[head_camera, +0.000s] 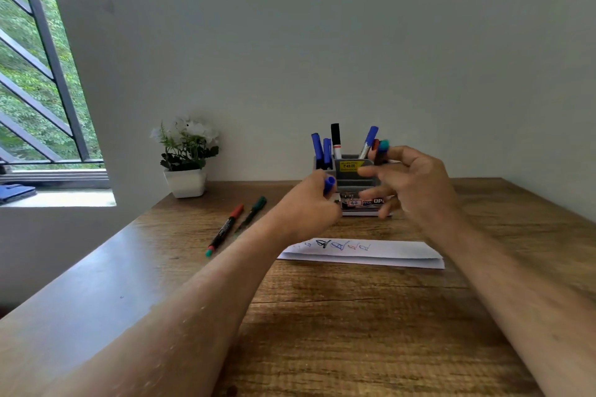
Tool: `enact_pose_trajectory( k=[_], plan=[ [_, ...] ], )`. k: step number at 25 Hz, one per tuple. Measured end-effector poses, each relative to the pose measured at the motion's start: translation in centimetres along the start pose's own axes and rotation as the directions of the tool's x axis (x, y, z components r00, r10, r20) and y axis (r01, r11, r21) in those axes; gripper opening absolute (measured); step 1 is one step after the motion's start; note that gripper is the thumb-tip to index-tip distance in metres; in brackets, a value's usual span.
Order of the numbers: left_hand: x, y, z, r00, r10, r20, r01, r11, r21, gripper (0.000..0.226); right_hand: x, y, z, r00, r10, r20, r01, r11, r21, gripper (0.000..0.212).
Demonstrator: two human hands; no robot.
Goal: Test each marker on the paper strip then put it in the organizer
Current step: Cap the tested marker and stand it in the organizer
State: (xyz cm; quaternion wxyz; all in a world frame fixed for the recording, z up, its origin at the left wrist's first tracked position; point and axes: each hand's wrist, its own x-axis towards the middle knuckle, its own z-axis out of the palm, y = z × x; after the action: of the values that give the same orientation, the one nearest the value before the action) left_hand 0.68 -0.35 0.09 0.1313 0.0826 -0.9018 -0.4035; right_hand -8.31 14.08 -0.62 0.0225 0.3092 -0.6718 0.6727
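Marker (382, 151), teal-capped, pinched in my right hand (409, 180) over the grey organizer (350, 171).
My left hand (306, 206) gripped a blue cap (329, 184); red marker (225, 229) and green marker (253, 213) lay at ten o'clock of the paper strip (387, 255).

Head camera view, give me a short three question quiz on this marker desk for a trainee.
1. True or false: the paper strip already carries test scribbles.
2. How many markers lie loose on the wooden desk, left of the strip? A) none B) two C) four
3. Fill in: the right hand holds a marker with a ___ end at the grey organizer.

Key: 1 true. 2 B, the red-capped marker and the green marker. 3 teal. Meanwhile the left hand grips a blue-capped marker.
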Motion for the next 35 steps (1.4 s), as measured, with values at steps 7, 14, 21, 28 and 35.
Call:
enact_pose_trajectory(
  k=[7,14,21,28,35],
  plan=[
    [0.6,-0.8,0.3,0.996,-0.028,0.087,0.0,0.951,0.31,0.055,-0.5,0.2,-0.9,0.935,0.275,0.223,-0.235,0.953,-0.189,0.021],
    [1.1,-1.3,0.2,0.986,-0.067,0.152,0.021,0.958,0.287,0.041,-0.7,0.6,-1.1,0.831,0.406,0.38,-0.296,0.902,-0.315,0.006],
    [1.3,-1.7,0.6,0.968,-0.127,0.216,0.08,0.974,0.213,0.027,-0.9,0.9,-1.1,0.871,0.343,0.351,-0.175,0.886,-0.43,0.031],
    [1.8,-2.0,1.2,0.958,-0.152,0.245,0.101,0.972,0.211,0.031,-0.8,1.2,-0.7,0.864,0.345,0.366,-0.182,0.893,-0.412,0.033],
    [2.0,-2.1,1.4,0.959,-0.178,0.221,0.136,0.972,0.189,0.029,-0.6,1.3,-0.7,0.855,0.362,0.372,-0.197,0.889,-0.413,0.035]
  ],
)
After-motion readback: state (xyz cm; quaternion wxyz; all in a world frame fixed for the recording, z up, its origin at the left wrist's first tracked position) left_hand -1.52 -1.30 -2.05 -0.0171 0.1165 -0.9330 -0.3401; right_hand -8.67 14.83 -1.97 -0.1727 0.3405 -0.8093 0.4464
